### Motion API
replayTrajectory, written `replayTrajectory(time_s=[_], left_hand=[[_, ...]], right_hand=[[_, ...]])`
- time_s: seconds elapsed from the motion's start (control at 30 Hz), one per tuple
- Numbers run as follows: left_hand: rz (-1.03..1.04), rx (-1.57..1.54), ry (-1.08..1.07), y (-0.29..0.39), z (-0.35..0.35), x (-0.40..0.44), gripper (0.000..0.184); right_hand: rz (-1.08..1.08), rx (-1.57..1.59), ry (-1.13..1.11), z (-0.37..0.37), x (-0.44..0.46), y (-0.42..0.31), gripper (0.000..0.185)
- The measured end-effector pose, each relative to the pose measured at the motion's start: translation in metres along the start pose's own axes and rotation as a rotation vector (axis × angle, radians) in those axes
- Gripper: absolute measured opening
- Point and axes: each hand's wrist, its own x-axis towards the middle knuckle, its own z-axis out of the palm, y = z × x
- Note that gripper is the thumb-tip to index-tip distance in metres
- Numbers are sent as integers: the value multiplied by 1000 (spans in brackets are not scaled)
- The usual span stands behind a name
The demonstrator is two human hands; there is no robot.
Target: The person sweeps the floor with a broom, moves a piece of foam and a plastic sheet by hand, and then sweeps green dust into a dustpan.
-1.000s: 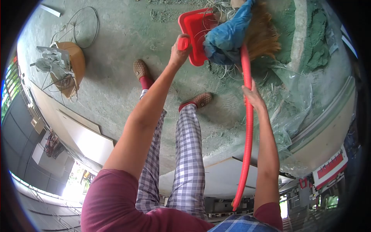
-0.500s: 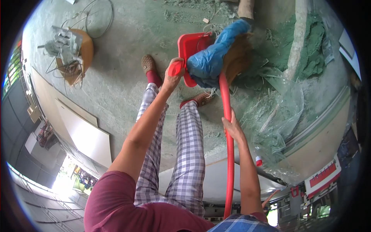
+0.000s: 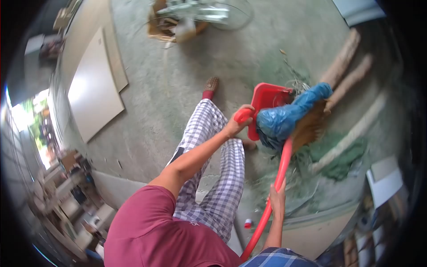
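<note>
Over grey floor [image 3: 155,133]: left hand [image 3: 239,121] clamped on red dustpan [image 3: 268,95], right hand [image 3: 277,196] around broom handle [image 3: 283,165].

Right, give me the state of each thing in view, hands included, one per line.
Red dustpan: held, partly hidden
Left hand: closed on the dustpan
Broom: held, bristles partly showing
Right hand: closed on the broom
Blue plastic: crumpled, around the broom's head
Tan container: open-topped, loaded
Logs: lying on the floor
White panel: whether flat or propped, unclear
</note>
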Motion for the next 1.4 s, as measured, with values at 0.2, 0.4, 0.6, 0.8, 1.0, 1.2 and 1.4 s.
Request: replayTrajectory(time_s=[0.2, 0.4, 0.6, 0.8, 1.0, 1.2, 1.4], left_hand=[[-60, -338, 193, 102, -110, -24, 35], [20, -93, 470, 193, -286, -16, 35], [10, -182, 791, 271, -450, -27, 32], [93, -131, 918, 268, -650, 36, 31], [142, 870, 975, 211, -710, 186, 39], [-260, 1140, 791, 258, -612, 264, 26], [-309, 1278, 668, 290, -539, 299, 21]], right_hand=[[-156, -215, -2, 52, -81, -122, 63], [-284, -456, -149, 148, -129, -287, 65], [-797, -564, -254, 284, -113, -410, 63], [-955, -683, -326, 468, -37, -554, 63], [-754, -589, -327, 499, 30, -632, 53], [-671, -346, -391, 440, -16, -616, 55], [-592, -151, -348, 374, -46, -590, 58]])
